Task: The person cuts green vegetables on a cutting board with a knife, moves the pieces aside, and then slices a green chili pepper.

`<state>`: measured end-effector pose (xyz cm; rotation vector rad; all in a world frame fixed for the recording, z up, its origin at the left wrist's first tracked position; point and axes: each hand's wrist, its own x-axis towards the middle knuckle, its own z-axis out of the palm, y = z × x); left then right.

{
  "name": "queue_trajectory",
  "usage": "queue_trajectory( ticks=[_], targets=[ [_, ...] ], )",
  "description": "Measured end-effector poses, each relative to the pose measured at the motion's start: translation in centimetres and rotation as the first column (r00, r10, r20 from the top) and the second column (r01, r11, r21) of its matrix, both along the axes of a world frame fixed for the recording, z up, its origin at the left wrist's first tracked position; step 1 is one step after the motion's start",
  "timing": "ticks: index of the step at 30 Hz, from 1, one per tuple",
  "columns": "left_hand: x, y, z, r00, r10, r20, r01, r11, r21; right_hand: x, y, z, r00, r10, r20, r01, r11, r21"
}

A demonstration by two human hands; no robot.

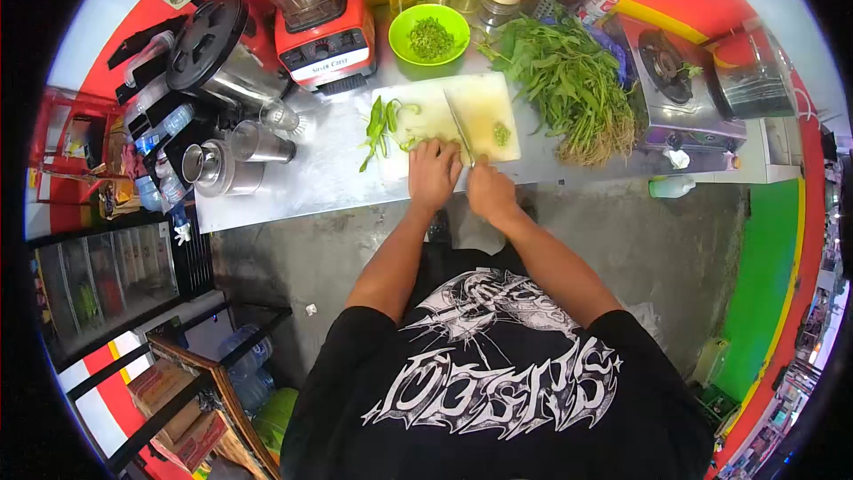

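A white cutting board [425,96] lies on the metal table in front of me. My right hand [491,192] is closed around the handle of a kitchen knife [458,122], whose blade points away from me across the board. Just left of the blade, my left hand [433,176] has its fingers curled down on a green chili [409,142], mostly hidden under the fingertips. Several long green chilies [380,129] lie at the board's left side. Right of the knife sits a small pile of chopped green pieces [501,133].
Behind the board stands a lime-green bowl [404,60] of chopped greens, beside a red blender [325,44]. A big bunch of leafy greens [569,80] lies to the right, near a gas stove [693,116]. Metal cups [258,140] stand at left.
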<state>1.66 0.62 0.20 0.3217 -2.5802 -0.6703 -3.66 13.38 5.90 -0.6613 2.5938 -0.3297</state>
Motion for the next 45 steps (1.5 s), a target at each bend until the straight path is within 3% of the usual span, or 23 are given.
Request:
queue_trajectory(
  ticks=[2,4,11,19,29,33,35,41,45],
  targets=[
    [-0.1,0.0,0.0,1.000,0.001,0.006,-0.001,1.000,-0.008,-0.2,0.3,-1.3,0.998,-0.055,0.007,0.055,0.998,0.033],
    [-0.1,0.0,-0.1,1.000,0.006,-0.022,-0.007,1.000,-0.005,-1.0,0.3,-0.5,0.997,0.074,-0.019,-0.075,0.996,-0.048],
    [-0.3,0.1,-0.2,0.999,0.018,-0.043,-0.018,1.000,0.005,0.1,0.4,-0.9,0.993,-0.068,0.100,0.066,0.998,0.016],
    [-0.3,0.0,-0.4,0.999,0.022,-0.036,-0.022,1.000,-0.004,-1.0,0.2,0.3,0.994,0.053,0.094,-0.054,0.999,0.001],
    [-0.2,-0.1,0.0,1.000,-0.002,0.013,0.002,1.000,-0.009,-1.0,0.4,-0.4,0.988,-0.047,0.147,0.055,0.997,-0.050],
    [0.2,-0.1,0.8,0.998,0.009,-0.055,-0.003,0.994,0.113,-1.5,1.4,0.7,0.969,-0.130,0.210,0.133,0.991,0.000],
    [0.1,0.0,0.9,0.996,0.078,-0.039,-0.073,0.990,0.117,-1.9,2.5,-1.0,0.979,-0.117,0.169,0.128,0.990,-0.055],
    [0.0,0.1,0.3,0.995,0.086,-0.052,-0.082,0.994,0.071,-2.9,3.4,-1.1,0.983,-0.176,0.059,0.180,0.981,-0.072],
    [0.1,0.1,0.6,0.996,0.034,-0.076,-0.028,0.996,0.080,-2.4,3.2,-1.2,0.993,-0.075,0.095,0.088,0.987,-0.132]
  ],
)
